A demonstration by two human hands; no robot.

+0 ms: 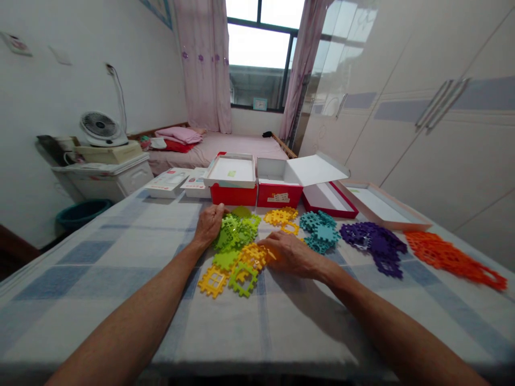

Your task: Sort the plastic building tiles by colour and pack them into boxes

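Observation:
My left hand (208,224) rests against the left side of a pile of green interlocking tiles (238,233) with toothed edges. Its fingers are curled toward the pile and mostly hidden. Over yellow interlocking tiles (253,256) at the pile's front right, my right hand (292,253) has its fingers closed on a yellow tile, partly blurred. In front lie a yellow window-shaped tile (213,281) and a green frame tile (243,279) with a large opening. More yellow tiles (280,216) lie beyond my right hand.
Teal tiles (322,231), purple tiles (374,244) and orange tiles (453,258) lie in piles to the right. Behind stand a red box (233,195), an open red-and-white box (279,196) and a shallow pink tray (386,206). White lids (167,182) lie at the back left.

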